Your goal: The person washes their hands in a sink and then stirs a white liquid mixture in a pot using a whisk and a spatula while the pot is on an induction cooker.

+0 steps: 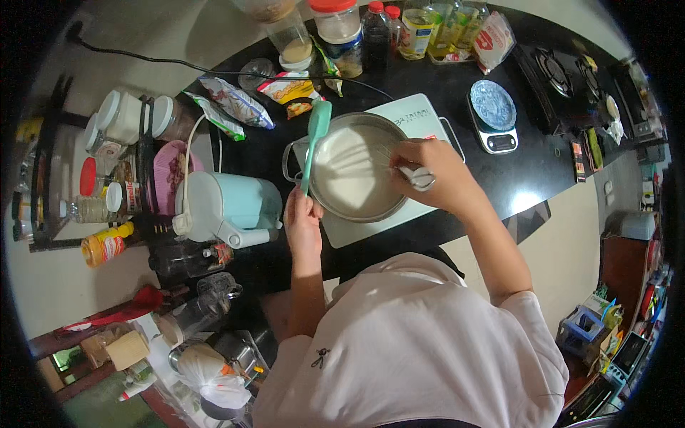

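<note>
A metal pot (359,215) with two loop handles stands on a white portable cooktop (345,235). Inside it is a creamy white liquid (348,171). My right hand (436,168) grips a wire whisk (420,179) by its metal handle, above the pot's right side; its wires reach toward the liquid and are partly hidden and blurred. In my left hand (304,214) is a mint-green spatula (318,123), held upright at the pot's left rim with its blade raised beside the rim.
An electric kettle (235,200) stands left of the pot. Snack packets (289,91) and bottles (377,32) line the back of the black counter (428,83). A blue bowl (492,104) sits on a digital scale (499,143) at right, near a gas stove (554,72). A black cord (214,69) crosses behind.
</note>
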A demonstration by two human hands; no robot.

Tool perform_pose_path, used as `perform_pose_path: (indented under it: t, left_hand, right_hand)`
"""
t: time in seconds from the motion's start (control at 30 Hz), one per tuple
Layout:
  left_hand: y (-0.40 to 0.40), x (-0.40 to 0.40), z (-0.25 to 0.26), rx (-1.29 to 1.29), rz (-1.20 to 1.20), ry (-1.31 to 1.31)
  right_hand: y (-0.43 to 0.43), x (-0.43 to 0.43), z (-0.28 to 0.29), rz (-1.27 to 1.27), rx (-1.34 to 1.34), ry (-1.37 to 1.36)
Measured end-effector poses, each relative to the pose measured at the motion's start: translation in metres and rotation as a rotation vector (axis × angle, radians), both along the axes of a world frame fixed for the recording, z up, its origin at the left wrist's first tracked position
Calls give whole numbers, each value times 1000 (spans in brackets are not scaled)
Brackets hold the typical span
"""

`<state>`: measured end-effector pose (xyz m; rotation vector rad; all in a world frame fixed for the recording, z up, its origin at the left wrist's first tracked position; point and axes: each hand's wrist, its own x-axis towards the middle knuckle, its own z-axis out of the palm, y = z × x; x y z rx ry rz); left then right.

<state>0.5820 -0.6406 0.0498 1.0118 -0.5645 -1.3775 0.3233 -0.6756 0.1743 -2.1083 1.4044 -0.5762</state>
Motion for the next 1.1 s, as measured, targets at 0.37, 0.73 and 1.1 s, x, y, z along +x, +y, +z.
perform_pose_path:
  t: [0.37, 0.73, 1.1]
  left_hand:
    - [1, -4, 7, 51, -11, -35]
    - [1, 2, -2, 30, -27, 2]
    - [1, 2, 3, 73, 7, 22]
  right_hand:
    - [14, 9, -55, -264, 478, -613]
    - [12, 27, -85, -638, 500, -1312]
    - [48, 3, -29, 116, 75, -319]
